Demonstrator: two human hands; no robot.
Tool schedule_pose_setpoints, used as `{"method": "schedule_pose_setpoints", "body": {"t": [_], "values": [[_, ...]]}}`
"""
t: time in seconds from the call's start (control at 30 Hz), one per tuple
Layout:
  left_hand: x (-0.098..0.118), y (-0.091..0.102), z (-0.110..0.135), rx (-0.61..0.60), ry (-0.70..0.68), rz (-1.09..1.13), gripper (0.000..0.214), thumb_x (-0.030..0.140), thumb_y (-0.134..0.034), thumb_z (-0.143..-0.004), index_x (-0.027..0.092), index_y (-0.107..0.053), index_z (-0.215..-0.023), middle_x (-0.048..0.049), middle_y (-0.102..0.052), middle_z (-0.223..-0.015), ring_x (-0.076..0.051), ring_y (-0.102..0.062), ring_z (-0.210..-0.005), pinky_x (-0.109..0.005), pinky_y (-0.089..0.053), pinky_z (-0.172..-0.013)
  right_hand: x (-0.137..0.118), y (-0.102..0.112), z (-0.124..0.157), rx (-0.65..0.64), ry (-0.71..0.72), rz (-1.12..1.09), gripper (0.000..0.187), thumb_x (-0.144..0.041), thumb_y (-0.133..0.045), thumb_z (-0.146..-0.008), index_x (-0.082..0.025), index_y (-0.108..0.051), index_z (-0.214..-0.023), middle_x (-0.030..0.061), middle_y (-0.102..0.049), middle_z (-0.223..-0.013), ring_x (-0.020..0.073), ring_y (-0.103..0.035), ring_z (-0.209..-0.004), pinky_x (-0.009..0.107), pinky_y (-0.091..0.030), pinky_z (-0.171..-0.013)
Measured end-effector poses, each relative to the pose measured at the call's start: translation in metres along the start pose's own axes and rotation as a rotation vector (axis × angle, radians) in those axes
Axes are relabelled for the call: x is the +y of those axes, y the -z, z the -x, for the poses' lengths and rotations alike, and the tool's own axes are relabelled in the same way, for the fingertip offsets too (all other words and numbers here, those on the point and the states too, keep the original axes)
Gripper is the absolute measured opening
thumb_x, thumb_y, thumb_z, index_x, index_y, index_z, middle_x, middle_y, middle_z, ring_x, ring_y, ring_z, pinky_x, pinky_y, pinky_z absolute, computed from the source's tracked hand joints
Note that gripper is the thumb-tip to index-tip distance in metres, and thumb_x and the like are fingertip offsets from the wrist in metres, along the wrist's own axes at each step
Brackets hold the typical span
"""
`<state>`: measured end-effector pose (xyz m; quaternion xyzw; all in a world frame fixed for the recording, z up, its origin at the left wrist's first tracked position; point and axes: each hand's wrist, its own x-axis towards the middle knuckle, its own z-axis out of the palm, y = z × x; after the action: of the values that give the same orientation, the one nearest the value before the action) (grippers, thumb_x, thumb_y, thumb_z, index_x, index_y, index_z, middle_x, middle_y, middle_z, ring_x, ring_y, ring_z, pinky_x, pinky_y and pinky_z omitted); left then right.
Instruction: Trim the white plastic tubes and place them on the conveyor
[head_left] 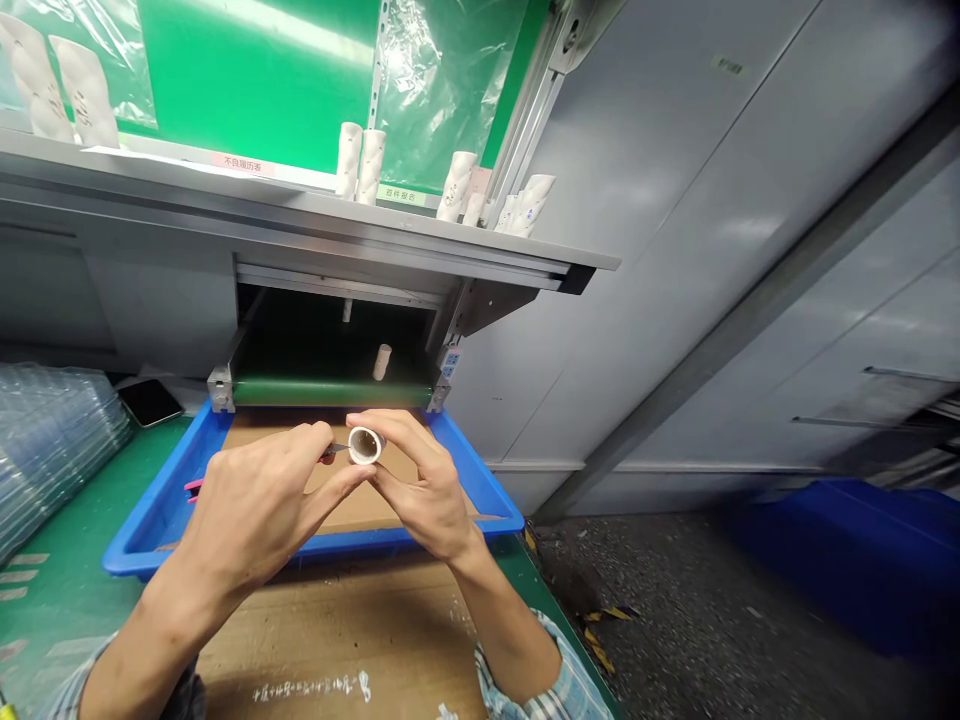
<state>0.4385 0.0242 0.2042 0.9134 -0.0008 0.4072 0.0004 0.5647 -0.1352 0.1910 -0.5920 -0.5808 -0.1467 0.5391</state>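
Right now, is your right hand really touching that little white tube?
Touching. The head view shows it: the right hand has its fingers curved over the white tube, with no gap along its top edge.

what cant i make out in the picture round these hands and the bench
All in the head view:
- held tool: mostly hidden by the left hand
- pink item: partly behind the left hand
- white tube: far end hidden behind its rim and the right hand
- clear plastic stack: cut off by the left edge
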Motion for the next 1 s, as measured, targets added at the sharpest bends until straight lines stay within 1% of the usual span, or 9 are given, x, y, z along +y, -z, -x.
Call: {"method": "schedule_pose_setpoints", "body": {"t": [0.33,0.47,0.57,0.67,0.77,0.83,0.9,0.93,1.0], "values": [[-0.001,0.0,0.005,-0.04,-0.036,0.069,0.043,0.05,-0.039,-0.114,0.023,-0.071,-0.104,-0.0001,-0.077,-0.082,-0.016,-0.069,-0.062,-0.032,-0.032,-0.056,0.001,0.0,0.003,0.005,-0.041,0.001,0.034,-0.018,-0.073,-0.1,-0.031,-0.072,-0.131,0.005,-0.075,-0.127,0.023,-0.071,-0.121,0.04,-0.058,-0.109],[-0.004,-0.002,0.003,-0.019,0.016,0.218,0.033,0.053,-0.05,-0.11,0.025,-0.067,-0.103,0.0023,-0.078,-0.088,-0.015,-0.073,-0.069,-0.027,-0.041,-0.059,0.007,-0.008,0.001,0.09,-0.253,-0.277,0.043,-0.032,-0.078,-0.098,-0.032,-0.063,-0.139,0.0047,-0.072,-0.124,0.0225,-0.076,-0.113,0.038,-0.064,-0.101],[-0.002,-0.008,0.002,-0.024,0.031,0.221,0.041,0.057,-0.061,-0.104,0.027,-0.06,-0.131,-0.0002,-0.081,-0.104,-0.017,-0.076,-0.075,-0.026,-0.048,-0.062,0.013,-0.016,0.0,0.199,-0.417,-0.577,0.052,-0.045,-0.078,-0.097,-0.032,-0.057,-0.142,0.0037,-0.07,-0.117,0.0215,-0.079,-0.099,0.034,-0.068,-0.085],[0.002,-0.016,0.003,-0.022,-0.071,0.164,0.051,0.043,-0.062,-0.104,0.029,-0.048,-0.151,-0.0024,-0.08,-0.113,-0.018,-0.078,-0.079,-0.026,-0.047,-0.059,0.015,-0.021,0.001,0.24,-0.534,-0.693,0.047,-0.056,-0.071,-0.099,-0.029,-0.059,-0.136,0.0041,-0.071,-0.112,0.0203,-0.078,-0.093,0.032,-0.066,-0.079],[0.001,-0.017,0.004,0.067,-0.116,0.153,0.034,0.028,-0.055,-0.106,0.027,-0.057,-0.14,-0.0007,-0.079,-0.1,-0.016,-0.074,-0.07,-0.026,-0.042,-0.054,0.022,-0.016,0.003,0.043,-0.554,-0.536,0.044,-0.061,-0.054,-0.106,-0.027,-0.066,-0.132,0.0057,-0.075,-0.113,0.0214,-0.077,-0.096,0.037,-0.065,-0.089],[-0.005,-0.013,0.005,0.104,-0.061,0.231,0.024,0.028,-0.057,-0.105,0.027,-0.062,-0.128,0.001,-0.078,-0.097,-0.014,-0.073,-0.068,-0.025,-0.043,-0.057,0.037,-0.008,-0.001,-0.1,-0.506,-0.223,0.042,-0.056,-0.048,-0.109,-0.027,-0.068,-0.134,0.0078,-0.073,-0.131,0.0252,-0.072,-0.119,0.043,-0.058,-0.108],[-0.012,-0.007,0.005,0.087,0.012,0.321,0.017,0.031,-0.061,-0.103,0.027,-0.065,-0.12,0.0032,-0.078,-0.093,-0.012,-0.071,-0.067,-0.023,-0.045,-0.061,0.062,-0.001,-0.011,-0.094,-0.512,0.146,0.05,-0.047,-0.057,-0.106,-0.029,-0.054,-0.152,0.0101,-0.055,-0.159,0.0292,-0.058,-0.143,0.049,-0.045,-0.122],[-0.016,-0.004,0.005,0.065,0.037,0.346,0.015,0.033,-0.062,-0.103,0.027,-0.066,-0.116,0.0042,-0.077,-0.09,-0.011,-0.069,-0.065,-0.023,-0.045,-0.062,0.077,0.001,-0.018,-0.051,-0.573,0.293,0.067,-0.045,-0.066,-0.101,-0.029,-0.041,-0.162,0.0122,-0.044,-0.167,0.0316,-0.051,-0.149,0.053,-0.043,-0.123],[-0.02,0.0,0.005,0.028,0.067,0.355,0.014,0.036,-0.063,-0.102,0.026,-0.067,-0.111,0.0052,-0.075,-0.084,-0.011,-0.066,-0.062,-0.023,-0.044,-0.061,0.109,0.0,-0.031,-0.023,-0.654,0.349,0.085,-0.036,-0.075,-0.093,-0.025,-0.033,-0.166,0.0196,-0.039,-0.169,0.0381,-0.052,-0.148,0.059,-0.046,-0.119]]}}
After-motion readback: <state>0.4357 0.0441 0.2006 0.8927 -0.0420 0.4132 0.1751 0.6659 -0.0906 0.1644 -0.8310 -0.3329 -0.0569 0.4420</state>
